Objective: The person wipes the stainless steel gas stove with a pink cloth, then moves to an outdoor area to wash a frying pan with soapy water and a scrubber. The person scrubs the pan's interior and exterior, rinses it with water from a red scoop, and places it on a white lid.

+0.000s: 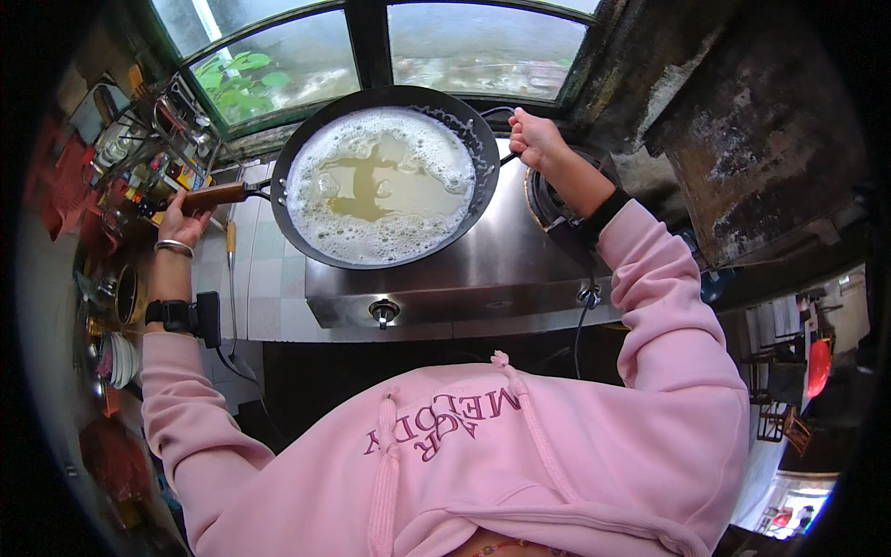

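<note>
A large dark wok (390,98) is held over the left part of a stainless steel gas stove (501,244). Pale, cloudy liquid (421,198) with white foam fills much of it. My left hand (182,224) grips its long wooden handle (221,197). On the opposite side, my right hand (537,139) is closed around the metal loop handle (495,111). The wok hides whatever lies directly beneath it, so I cannot tell whether it rests on a burner.
A burner (541,198) is partly visible below my right forearm. Control knobs (383,313) line the stove front. A long utensil with a wooden handle (231,238) lies on the tiled counter (268,278). Bottles (167,170) crowd the left; a window (480,52) stands behind the wok.
</note>
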Motion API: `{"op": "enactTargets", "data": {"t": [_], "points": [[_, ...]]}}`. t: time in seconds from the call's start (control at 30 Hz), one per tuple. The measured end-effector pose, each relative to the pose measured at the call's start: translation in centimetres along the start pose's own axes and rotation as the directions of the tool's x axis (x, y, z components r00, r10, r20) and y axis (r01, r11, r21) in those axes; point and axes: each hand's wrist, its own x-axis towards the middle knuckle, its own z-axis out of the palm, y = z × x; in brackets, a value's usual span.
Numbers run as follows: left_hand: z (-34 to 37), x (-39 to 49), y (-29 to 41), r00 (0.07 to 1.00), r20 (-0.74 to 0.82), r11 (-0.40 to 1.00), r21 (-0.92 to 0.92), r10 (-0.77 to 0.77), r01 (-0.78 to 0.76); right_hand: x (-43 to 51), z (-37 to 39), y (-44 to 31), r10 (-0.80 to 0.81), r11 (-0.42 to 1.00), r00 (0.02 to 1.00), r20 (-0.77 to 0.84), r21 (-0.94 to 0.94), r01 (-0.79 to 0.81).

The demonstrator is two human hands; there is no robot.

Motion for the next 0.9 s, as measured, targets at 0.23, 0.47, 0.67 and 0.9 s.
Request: {"op": "enactTargets", "data": {"t": [0.23, 0.47, 0.67, 0.9], "points": [[-1.5, 3.5, 1.3, 1.0, -0.011, 0.998, 0.049, 0.028, -0.027, -0.1, 1.8, 2.1, 0.071, 0.996, 0.997, -0.017, 0.05, -0.07], [-5.0, 7.6, 1.3, 0.99, 0.143, 0.999, 0.046, -0.017, 0.011, 0.3, 1.9, 2.6, 0.061, 0.997, 0.998, 0.01, 0.055, -0.061], [-6.9, 5.5, 1.1, 0.928, 0.36, 0.986, 0.164, -0.095, 0.037, 0.0, 1.4, 0.7, 0.203, 0.977, 0.963, 0.175, -0.098, -0.188], [-5.7, -2.3, -0.3, 0.992, 0.043, 0.948, 0.295, 0.114, -0.122, -2.3, -6.5, -9.6, 0.176, 0.375, 0.949, 0.264, -0.909, 0.183]]}}
